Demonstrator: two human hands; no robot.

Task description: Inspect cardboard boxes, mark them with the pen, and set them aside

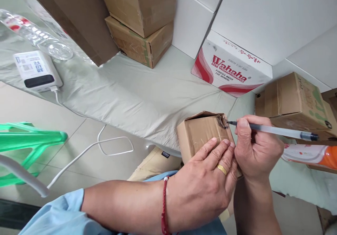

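Observation:
A small brown cardboard box (198,131) lies at the edge of the cloth-covered surface, with a dark, ragged patch (222,121) at its upper right corner. My left hand (207,178), with a gold ring on one finger and a red cord bracelet at the wrist, lies flat on the box's face, fingers stretched out. In my right hand (256,147) is a pen (280,129) with a translucent barrel and a black end, pinched between thumb and fingers. Its tip points left and is at or very near the ragged corner; whether it touches, I cannot tell.
A red and white Wahaha water carton (231,66) stands against the white wall. Brown boxes (147,13) are stacked behind, others (289,105) at right beside an orange-white bottle (310,156). A power bank (37,70), a plastic bottle (39,36), a white cable (79,161) and a green stool (28,140) are at left.

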